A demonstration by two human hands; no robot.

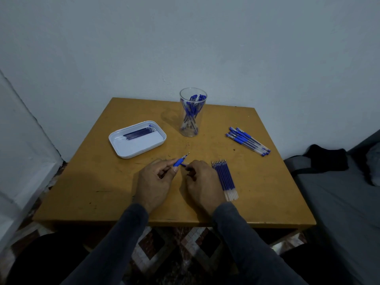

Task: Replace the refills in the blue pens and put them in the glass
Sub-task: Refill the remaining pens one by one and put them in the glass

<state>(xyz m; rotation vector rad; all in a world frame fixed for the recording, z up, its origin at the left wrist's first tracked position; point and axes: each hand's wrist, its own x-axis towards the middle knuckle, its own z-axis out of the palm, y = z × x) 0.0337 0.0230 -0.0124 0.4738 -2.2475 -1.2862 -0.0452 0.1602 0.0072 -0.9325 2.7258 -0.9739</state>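
Between the two hands, low over the near middle of the table, one blue pen [179, 161] is held with its tip uncapped and pointing up and away toward the tray. The left hand [153, 183] grips the pen, fingers curled round its barrel just behind the blue grip sleeve. The right hand [202, 183] is curled, with its fingertips pinching a small blue part [183, 164] that sits just beside the pen; what that part is cannot be told.

Just right of the right hand, a row of refills [224, 178] lies flat on the table, roughly nine, side by side, metal tips away from the person and clear ends near. Well apart, toward the far right edge, a loose pile of pens [247, 141] lies on the table, about six, all capped in blue.

At the far middle stands one clear glass [192, 113], upright, holding a bundle of capped blue pens leaning against each other; their count cannot be told. On the far left lies one white tray [137, 139], rectangular with rounded corners, holding about five dark refills together along its far side.

The table [102, 182] is square, ochre wood, scuffed and stained. It stands against a pale wall [185, 38]. The floor [174, 254] below is patterned tile. A grey mattress [339, 202] lies to the right, with a dark cloth [327, 159] on it.
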